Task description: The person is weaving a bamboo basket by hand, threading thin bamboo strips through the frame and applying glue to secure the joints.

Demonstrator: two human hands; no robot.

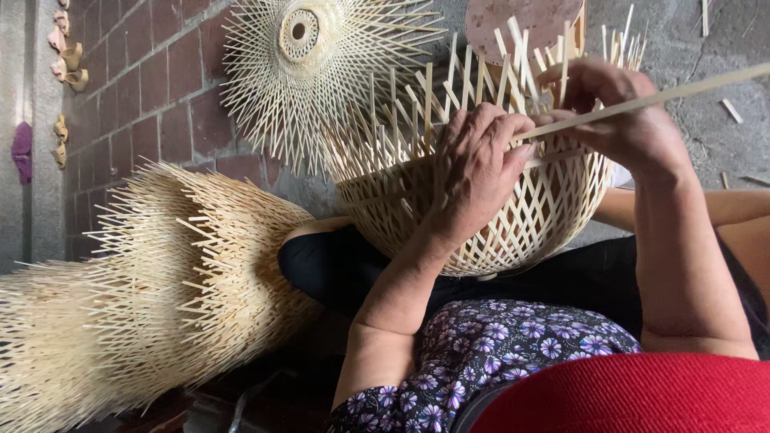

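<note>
A half-made bamboo basket (513,216) rests on the person's lap, in the middle of the scene, with its loose strip ends sticking up and far away. The left hand (481,164) is curled over the rim, pressing the woven strips with its fingers. The right hand (618,112) is closed on a long bamboo strip (682,92) that runs off to the right and goes in at the rim.

The long strip could snap or kink if it is bent too hard where it goes in. It could also slip out if the left hand lets go of the rim. The thin upright ends look sharp, so they could poke a finger.

To the left lies a stack of unfinished baskets (136,297) with spiky ends. Another round woven piece (309,56) leans on the brick wall (152,88), far and left.
</note>
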